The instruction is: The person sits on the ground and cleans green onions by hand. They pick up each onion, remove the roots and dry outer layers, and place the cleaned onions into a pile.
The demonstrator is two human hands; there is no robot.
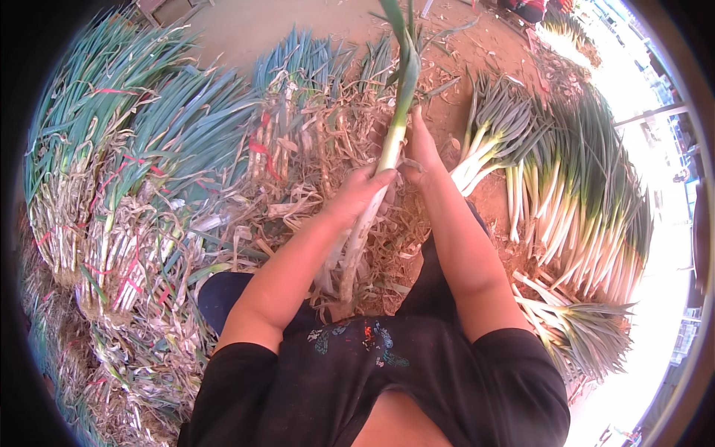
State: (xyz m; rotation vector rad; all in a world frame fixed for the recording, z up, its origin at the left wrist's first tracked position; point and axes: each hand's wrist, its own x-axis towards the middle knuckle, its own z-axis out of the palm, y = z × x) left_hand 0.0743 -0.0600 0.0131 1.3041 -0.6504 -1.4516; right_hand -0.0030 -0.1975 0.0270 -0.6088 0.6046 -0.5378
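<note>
A long green onion (395, 131) with a pale stalk and green leaves slants up in front of me. My left hand (360, 193) is closed around its white stalk, thumb on top, with the soiled root end hanging below. Higher up, my right hand (422, 142) is beside the upper stalk, thumb raised and a strip of dry leaf near the palm; its fingers are partly hidden, and whether they grip the stalk cannot be told. Dry peeled leaves (402, 246) lie on the ground beneath.
Unpeeled green onions (95, 184), some tied with red ribbon, lie in bundles at the left. Another bundle (304, 67) lies ahead. Cleaned green onions (581, 184) are spread in a row at the right, with smaller piles (494, 125) (581, 329) near them. Dry husks litter the brown floor.
</note>
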